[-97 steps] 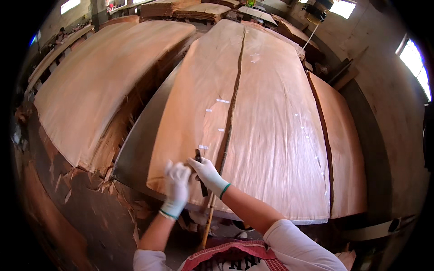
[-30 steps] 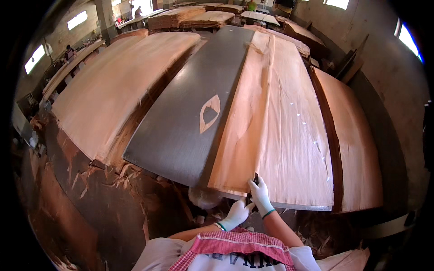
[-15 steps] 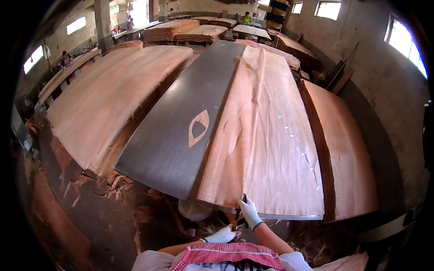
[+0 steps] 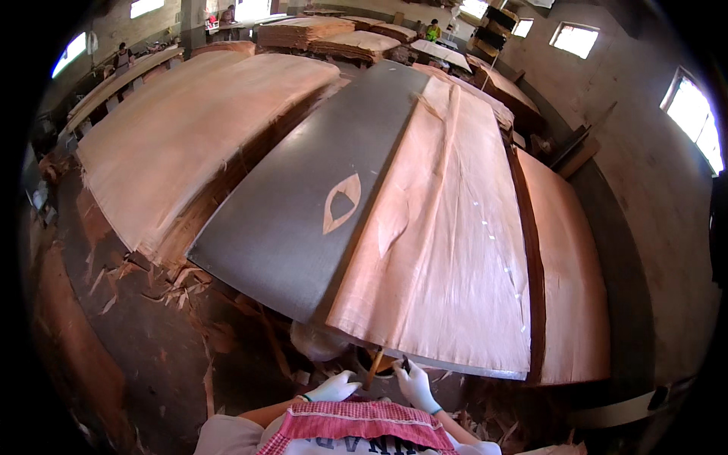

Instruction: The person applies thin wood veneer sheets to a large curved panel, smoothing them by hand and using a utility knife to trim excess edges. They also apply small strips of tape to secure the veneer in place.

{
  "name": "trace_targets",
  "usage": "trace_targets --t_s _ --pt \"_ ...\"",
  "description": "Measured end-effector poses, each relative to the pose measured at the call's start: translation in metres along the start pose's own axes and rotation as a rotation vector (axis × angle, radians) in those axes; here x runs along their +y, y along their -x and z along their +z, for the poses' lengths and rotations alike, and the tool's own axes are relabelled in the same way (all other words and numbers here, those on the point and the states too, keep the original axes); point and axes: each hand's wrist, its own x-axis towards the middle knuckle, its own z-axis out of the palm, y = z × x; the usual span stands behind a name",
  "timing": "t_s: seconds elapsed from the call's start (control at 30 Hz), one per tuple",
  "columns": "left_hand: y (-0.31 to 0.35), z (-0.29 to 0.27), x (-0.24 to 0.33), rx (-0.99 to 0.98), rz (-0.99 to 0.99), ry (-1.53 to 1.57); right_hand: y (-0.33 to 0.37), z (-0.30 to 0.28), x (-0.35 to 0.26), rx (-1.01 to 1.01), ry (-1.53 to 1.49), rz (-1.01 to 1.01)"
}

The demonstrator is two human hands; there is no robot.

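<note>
Both my hands wear white gloves and are low in the view, by the near edge of a table with a dark grey top (image 4: 288,174). My right hand (image 4: 417,388) grips a small dark tool (image 4: 406,365) just under that edge; its kind is too small to make out. To the left, my left hand (image 4: 334,387) is held with thumb and fingers apart and nothing visible in it. A brown wooden stick (image 4: 374,368) slants up between my hands, beside a round container (image 4: 389,367). Thin wood veneer sheet (image 4: 462,265), wrinkled and folded lengthwise, covers the table's right part.
An eye-shaped veneer scrap (image 4: 331,216) lies on the grey top. Veneer stacks stand to the left (image 4: 189,129) and right (image 4: 572,280). Torn scraps (image 4: 182,284) litter the floor. A translucent bag (image 4: 315,343) sits under the table edge. Several people are farther back.
My right hand has drawn down off the veneer edge with the dark tool. My left hand has moved left, away from it, and its fingers have parted. The view has shifted slightly.
</note>
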Motion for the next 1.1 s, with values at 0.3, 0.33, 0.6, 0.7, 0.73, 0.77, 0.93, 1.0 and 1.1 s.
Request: trace_targets --t_s 0.3,0.33,0.6,0.7,0.73,0.77,0.93,1.0,1.1 --pt "0.008 -0.035 -0.131 0.171 -0.026 0.135 0.018 0.053 -0.043 -0.702 -0.008 -0.162" --pt "0.021 -0.043 -0.166 0.247 -0.052 0.276 0.019 0.057 -0.049 -0.759 -0.005 -0.243" --pt "0.220 0.003 -0.284 0.716 -0.916 0.709 0.035 0.076 -0.004 -0.812 -0.133 -0.201" --pt "0.269 0.029 -0.282 0.702 -0.899 0.474 0.043 0.086 0.012 -0.964 -0.369 -0.065" --pt "0.287 0.039 -0.287 0.645 -0.813 0.270 0.050 0.086 -0.011 -1.009 -0.210 -0.095" --pt "0.301 0.049 -0.294 0.585 -0.716 0.068 0.058 0.084 -0.041 -1.042 -0.045 -0.136" --pt "0.297 0.066 -0.321 0.490 -0.494 -0.425 0.044 0.120 -0.044 -1.164 -0.158 -0.149" --pt "0.276 0.046 -0.323 0.656 -0.551 -0.253 0.041 0.136 -0.050 -1.259 -0.317 -0.146" --pt "0.231 0.014 -0.286 0.856 -0.551 0.539 0.036 0.157 -0.057 -1.150 -0.002 -0.305"
